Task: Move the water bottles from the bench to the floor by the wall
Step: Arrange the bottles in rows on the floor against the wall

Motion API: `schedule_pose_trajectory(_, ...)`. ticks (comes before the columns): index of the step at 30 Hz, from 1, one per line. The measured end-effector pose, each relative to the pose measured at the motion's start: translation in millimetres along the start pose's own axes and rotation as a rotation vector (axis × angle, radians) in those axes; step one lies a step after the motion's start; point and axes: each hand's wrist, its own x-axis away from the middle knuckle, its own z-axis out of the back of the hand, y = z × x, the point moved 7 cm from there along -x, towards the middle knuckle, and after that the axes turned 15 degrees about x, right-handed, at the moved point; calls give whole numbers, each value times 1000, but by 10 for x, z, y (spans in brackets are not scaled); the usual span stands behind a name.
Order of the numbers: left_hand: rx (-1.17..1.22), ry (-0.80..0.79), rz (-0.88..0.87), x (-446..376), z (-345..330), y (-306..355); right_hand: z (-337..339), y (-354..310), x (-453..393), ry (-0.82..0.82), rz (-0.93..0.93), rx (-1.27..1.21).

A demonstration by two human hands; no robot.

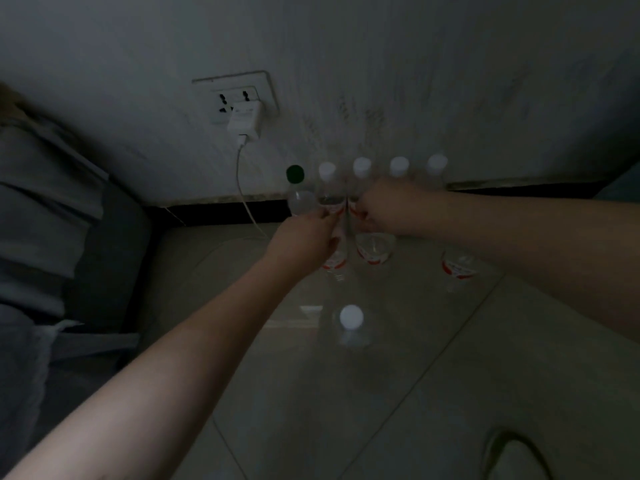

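Observation:
Several clear water bottles with white caps and red labels stand in a row on the tiled floor against the wall. A green-capped bottle (295,188) stands at the row's left end. My left hand (304,237) grips the second bottle (328,188) around its body. Beside it, my right hand (384,209) grips the third bottle (361,171). Two more white-capped bottles (399,167) (437,162) stand to the right, partly hidden by my right arm. One bottle (351,322) stands alone nearer to me.
A wall socket with a white charger (244,121) and a hanging cable (242,188) sits left of the bottles. Grey bedding or cushions (52,220) fill the left side. A dark skirting strip (221,213) runs along the wall base. The scene is dim.

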Motion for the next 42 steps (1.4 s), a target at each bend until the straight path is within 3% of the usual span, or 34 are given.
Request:
schedule_pose_trajectory(4, -135, -39, 99, -66, -2, -194, -74, 25, -6, -74, -15, 54)
schedule_pose_trajectory(8, -52, -50, 218, -104, 49, -347, -108, 67, -47, -124, -42, 39)
schedule_pose_trajectory(19, 82, 1, 76, -113, 42, -2, -106, 188, -14, -21, -163, -134)
schedule_pose_trajectory(24, 136, 23, 24, -60, -4, -57, -182, 161, 65, 88, -74, -189)
schedule_pose_trajectory(27, 244, 12, 34, -31, -26, -171, -203, 173, 127, 116, -77, -119)
schedule_pose_trajectory(30, 223, 76, 91, -46, -16, -274, -301, 112, 95, -1, -67, -84)
schedule_pose_trajectory(37, 376, 186, 259, -29, 132, -300, -253, 39, 113, 78, -82, -305)
schedule_pose_trajectory(42, 380, 161, 182, -69, 170, -258, -188, 109, 54, 108, -107, -291)
